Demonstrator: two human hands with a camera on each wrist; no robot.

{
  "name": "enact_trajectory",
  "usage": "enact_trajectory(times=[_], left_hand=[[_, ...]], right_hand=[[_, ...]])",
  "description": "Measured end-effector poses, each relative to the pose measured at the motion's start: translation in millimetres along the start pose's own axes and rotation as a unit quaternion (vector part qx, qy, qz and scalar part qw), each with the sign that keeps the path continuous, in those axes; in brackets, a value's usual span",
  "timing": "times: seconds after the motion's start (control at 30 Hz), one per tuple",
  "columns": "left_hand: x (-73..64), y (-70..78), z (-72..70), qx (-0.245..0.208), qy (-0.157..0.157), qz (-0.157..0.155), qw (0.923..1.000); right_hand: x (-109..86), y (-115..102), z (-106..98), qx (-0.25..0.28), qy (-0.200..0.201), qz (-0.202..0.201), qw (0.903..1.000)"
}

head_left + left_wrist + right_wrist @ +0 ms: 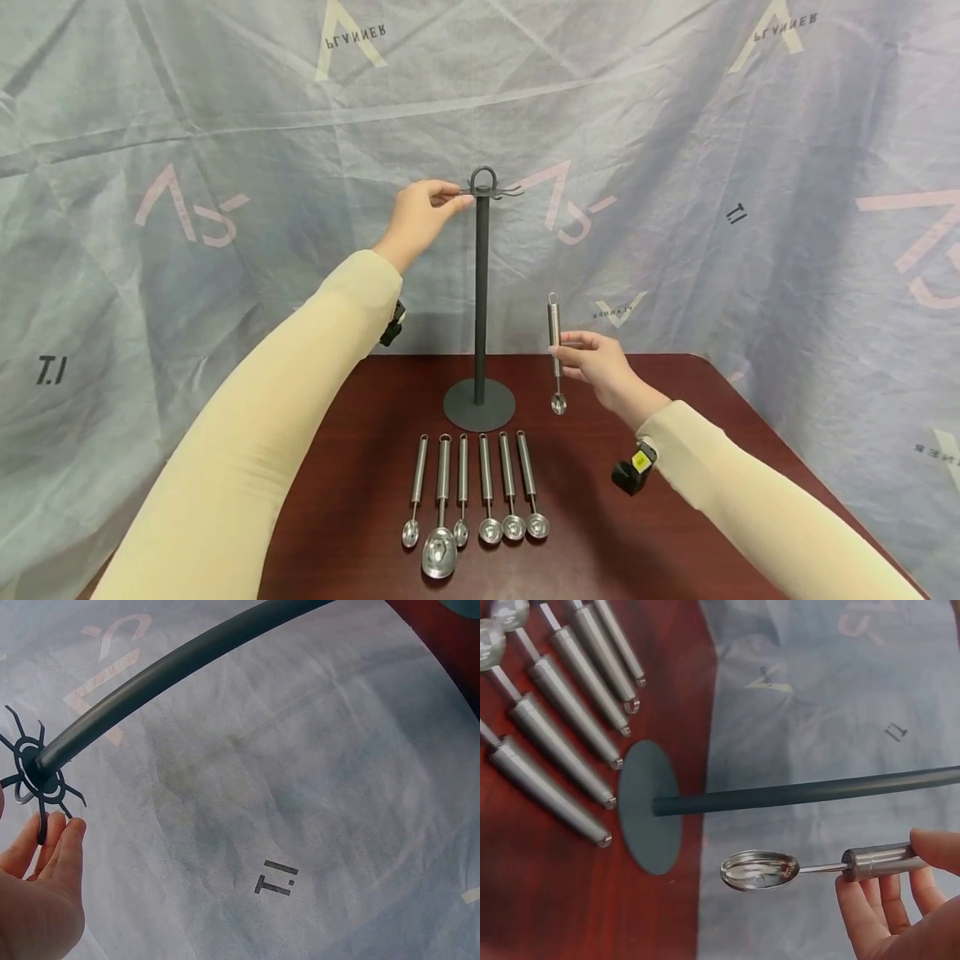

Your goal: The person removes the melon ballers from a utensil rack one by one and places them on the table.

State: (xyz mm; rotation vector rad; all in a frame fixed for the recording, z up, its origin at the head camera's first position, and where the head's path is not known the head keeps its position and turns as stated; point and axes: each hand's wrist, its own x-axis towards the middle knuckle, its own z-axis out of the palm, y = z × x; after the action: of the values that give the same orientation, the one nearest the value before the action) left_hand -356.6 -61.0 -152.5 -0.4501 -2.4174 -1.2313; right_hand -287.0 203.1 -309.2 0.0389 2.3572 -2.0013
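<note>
A dark grey utensil stand point(481, 300) rises from a round base, with a ring of hooks at its top. My left hand point(424, 218) pinches one of the hooks on the left side of that ring; in the left wrist view the fingertips close around the hook point(43, 825). My right hand point(600, 367) grips the steel handle of a small scoop point(554, 333) in the air, right of the pole. It hangs upright, loop up, its small oval bowl point(760, 869) down. The handle's upper end is out of the right wrist view.
Several steel scoops point(486, 471) lie in a row in front of the stand's base point(480, 421), handles toward it. One large-bowled scoop point(439, 553) reaches furthest forward. All are on a dark red table point(600, 542), with a grey printed cloth point(675, 125) behind.
</note>
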Motion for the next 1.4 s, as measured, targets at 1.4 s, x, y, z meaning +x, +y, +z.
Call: enact_trajectory(times=[1.4], left_hand=[[1.3, 1.4, 4.1, -0.002, -0.001, -0.007, 1.0000]], right_hand=[[-29.4, 126, 12, -0.121, -0.069, 0.124, 0.9824]])
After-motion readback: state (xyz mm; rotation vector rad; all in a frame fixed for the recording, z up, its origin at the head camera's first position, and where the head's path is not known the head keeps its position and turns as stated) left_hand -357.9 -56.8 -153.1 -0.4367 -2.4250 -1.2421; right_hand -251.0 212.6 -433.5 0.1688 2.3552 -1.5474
